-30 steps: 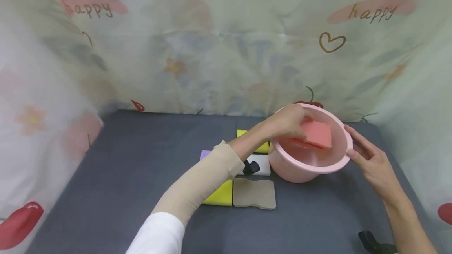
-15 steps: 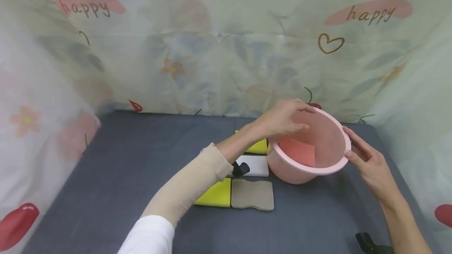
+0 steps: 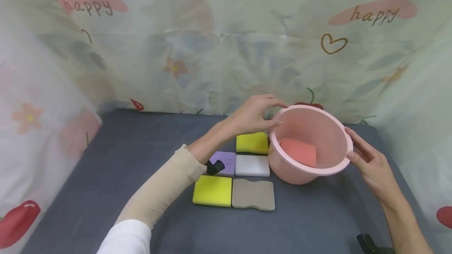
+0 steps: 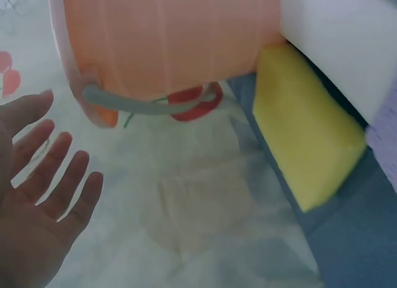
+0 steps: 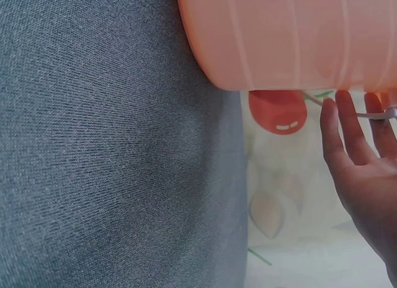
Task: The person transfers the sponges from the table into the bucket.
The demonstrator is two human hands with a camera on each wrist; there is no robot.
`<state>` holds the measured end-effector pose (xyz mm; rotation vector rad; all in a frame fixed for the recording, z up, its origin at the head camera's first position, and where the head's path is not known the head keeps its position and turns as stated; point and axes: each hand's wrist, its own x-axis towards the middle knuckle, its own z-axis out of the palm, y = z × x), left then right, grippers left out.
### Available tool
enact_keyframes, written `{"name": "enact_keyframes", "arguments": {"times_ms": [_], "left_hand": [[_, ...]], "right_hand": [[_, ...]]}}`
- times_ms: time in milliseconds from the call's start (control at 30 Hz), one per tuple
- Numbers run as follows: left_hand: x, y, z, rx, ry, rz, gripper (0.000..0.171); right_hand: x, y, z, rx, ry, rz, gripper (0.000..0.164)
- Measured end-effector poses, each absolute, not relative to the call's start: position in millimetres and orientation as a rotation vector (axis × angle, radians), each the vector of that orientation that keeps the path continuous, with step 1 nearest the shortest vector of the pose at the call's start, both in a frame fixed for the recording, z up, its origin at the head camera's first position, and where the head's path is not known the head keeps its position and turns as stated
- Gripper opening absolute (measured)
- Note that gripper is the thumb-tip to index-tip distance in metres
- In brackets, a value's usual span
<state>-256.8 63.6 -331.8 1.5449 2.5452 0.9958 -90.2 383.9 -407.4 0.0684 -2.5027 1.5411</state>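
Observation:
A pink bucket (image 3: 326, 132) stands at the right of the dark table, with a coral-red sponge (image 3: 299, 152) lying inside it. My right hand (image 3: 372, 167) grips the bucket's right rim, thumb at the edge and fingers behind; the right wrist view shows those fingers against its side by the wire handle (image 5: 366, 116). Beside the opposite rim, my left hand (image 3: 256, 115) has spread fingers and holds nothing. In the left wrist view a gap shows between that hand and the bucket. A yellow sponge (image 3: 252, 143) sits below the left hand.
Left of the bucket lie a white sponge (image 3: 252, 166), a purple sponge (image 3: 226, 162) partly covered by the wrist mount (image 3: 214, 167), a second yellow sponge (image 3: 212, 191) and a wavy-edged grey-brown sponge (image 3: 253, 194). A patterned curtain (image 3: 219, 50) closes off the back and sides.
My left hand has let go of the coral-red sponge inside the bucket and moved left out over the rim. The right hand stays on the bucket.

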Motion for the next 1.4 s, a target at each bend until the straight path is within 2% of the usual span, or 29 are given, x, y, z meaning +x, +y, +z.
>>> {"name": "enact_keyframes", "arguments": {"times_ms": [300, 567, 800, 1167, 1400], "left_hand": [[-253, 22, -344, 1.402, 2.603, 0.933, 0.055], [-248, -10, -361, 1.359, 2.647, 0.862, 0.060], [-243, -29, -371, 1.308, 2.665, 0.818, 0.062], [-243, -60, -395, 1.321, 2.479, 1.082, 0.069], [-239, -76, -409, 1.305, 2.439, 1.152, 0.067]], "right_hand": [[-92, 383, -407, 0.035, -2.543, 1.489, 0.064], [-88, 383, -409, 0.159, -2.347, 1.787, 0.061], [-89, 383, -410, 0.165, -2.324, 1.810, 0.061], [-91, 380, -410, 0.081, -2.365, 1.777, 0.060], [-90, 380, -411, 0.146, -2.260, 1.899, 0.060]]}}
